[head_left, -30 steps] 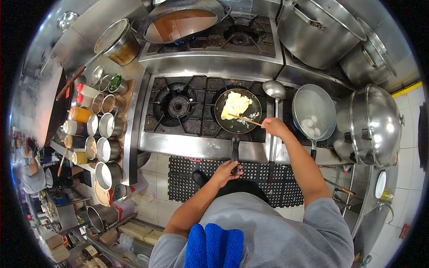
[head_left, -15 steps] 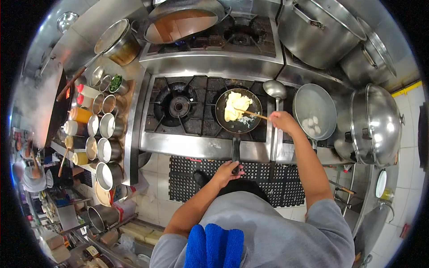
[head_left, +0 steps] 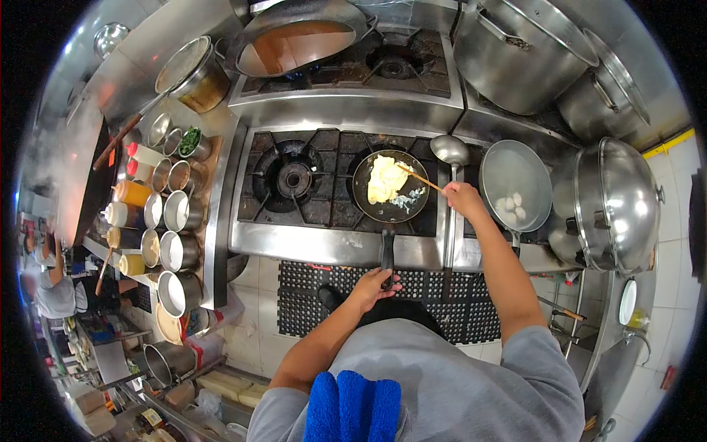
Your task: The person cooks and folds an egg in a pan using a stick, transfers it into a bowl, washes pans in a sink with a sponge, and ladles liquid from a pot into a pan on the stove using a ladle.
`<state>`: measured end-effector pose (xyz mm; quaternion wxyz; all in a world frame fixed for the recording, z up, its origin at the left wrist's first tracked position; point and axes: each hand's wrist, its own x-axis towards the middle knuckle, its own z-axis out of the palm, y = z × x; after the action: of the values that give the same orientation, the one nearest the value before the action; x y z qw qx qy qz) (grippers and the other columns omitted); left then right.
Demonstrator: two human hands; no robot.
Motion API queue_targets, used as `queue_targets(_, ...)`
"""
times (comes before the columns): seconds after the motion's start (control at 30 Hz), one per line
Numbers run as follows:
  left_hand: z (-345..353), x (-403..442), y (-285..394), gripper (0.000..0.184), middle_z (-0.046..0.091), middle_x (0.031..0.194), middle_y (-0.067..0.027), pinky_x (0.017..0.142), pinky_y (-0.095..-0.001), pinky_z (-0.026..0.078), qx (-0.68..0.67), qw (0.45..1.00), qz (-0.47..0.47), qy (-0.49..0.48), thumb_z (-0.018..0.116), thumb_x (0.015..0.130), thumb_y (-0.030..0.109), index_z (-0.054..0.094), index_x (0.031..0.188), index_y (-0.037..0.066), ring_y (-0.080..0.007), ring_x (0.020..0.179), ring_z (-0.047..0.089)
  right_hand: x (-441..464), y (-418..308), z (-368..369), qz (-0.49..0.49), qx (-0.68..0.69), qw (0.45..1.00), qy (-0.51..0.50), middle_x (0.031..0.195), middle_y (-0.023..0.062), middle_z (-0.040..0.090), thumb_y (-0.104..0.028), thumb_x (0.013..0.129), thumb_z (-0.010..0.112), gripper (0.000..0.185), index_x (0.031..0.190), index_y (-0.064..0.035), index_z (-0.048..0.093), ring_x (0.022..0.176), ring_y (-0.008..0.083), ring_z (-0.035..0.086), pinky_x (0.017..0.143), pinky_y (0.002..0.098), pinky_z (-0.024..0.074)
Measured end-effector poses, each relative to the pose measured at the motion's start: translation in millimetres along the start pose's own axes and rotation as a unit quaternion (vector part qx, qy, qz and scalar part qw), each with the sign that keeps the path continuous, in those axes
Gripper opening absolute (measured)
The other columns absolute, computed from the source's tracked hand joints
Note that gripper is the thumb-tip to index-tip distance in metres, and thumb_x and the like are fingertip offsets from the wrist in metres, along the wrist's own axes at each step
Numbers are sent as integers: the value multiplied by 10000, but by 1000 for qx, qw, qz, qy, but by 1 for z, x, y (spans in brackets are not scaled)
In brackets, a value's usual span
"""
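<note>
A black frying pan [head_left: 368,205] sits over the front right burner. Soft yellow scrambled egg [head_left: 384,180] is heaped in its middle and upper left, with pale bits of egg white [head_left: 407,199] at the lower right. My left hand [head_left: 374,287] is closed round the end of the pan's black handle [head_left: 387,254]. My right hand [head_left: 462,199] grips wooden chopsticks [head_left: 426,179], whose tips touch the upper right of the egg. Whether there is one stick or two pressed together, I cannot tell.
Right of the pan lie a ladle [head_left: 450,150] and a pan of water with several eggs [head_left: 526,169]. A domed steel lid [head_left: 630,202] and stockpots [head_left: 515,66] stand beyond. A wok of brown liquid [head_left: 302,48] is behind. Sauce bottles [head_left: 132,193] and metal containers [head_left: 179,250] line the left.
The chopstick tips have moved from the egg's lower middle to its upper right. The egg has shifted slightly in the pan. My left hand stays on the handle.
</note>
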<state>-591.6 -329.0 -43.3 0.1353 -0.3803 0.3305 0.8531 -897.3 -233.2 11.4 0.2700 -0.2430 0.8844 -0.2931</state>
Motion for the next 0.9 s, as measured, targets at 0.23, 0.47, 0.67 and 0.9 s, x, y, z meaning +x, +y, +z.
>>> queue_targets(0.23,1,-4,-2,251,601,974,-59,675,-267,492,13,999,32,17,494,918,240,490,1105,72,-205,872,634,-15,-5,-5,0,-13,1000,12,658,93,634,-264,815,538,236,888,-68,648,618,213,620,622,346,478)
queue_targets(0.47,0,-1,-5,246,608,962,-54,667,-263,492,23,999,32,18,497,917,239,493,1101,76,-208,887,638,27,-17,26,-99,-85,991,37,679,108,612,-248,813,545,215,848,-55,634,672,229,610,638,342,468)
queue_targets(0.67,-3,-3,-4,228,606,964,-55,662,-261,490,34,998,43,17,490,919,229,504,1085,74,-205,894,638,-1,-26,1,-47,-76,996,-23,787,154,636,-243,823,525,221,884,-68,644,763,328,607,689,414,467)
queue_targets(0.9,-5,2,-5,251,598,1019,-75,714,-313,493,20,999,24,20,517,909,248,501,1088,73,-200,907,620,2,-3,4,-62,-81,995,16,762,164,631,-231,818,531,210,869,-58,640,744,321,613,677,400,470)
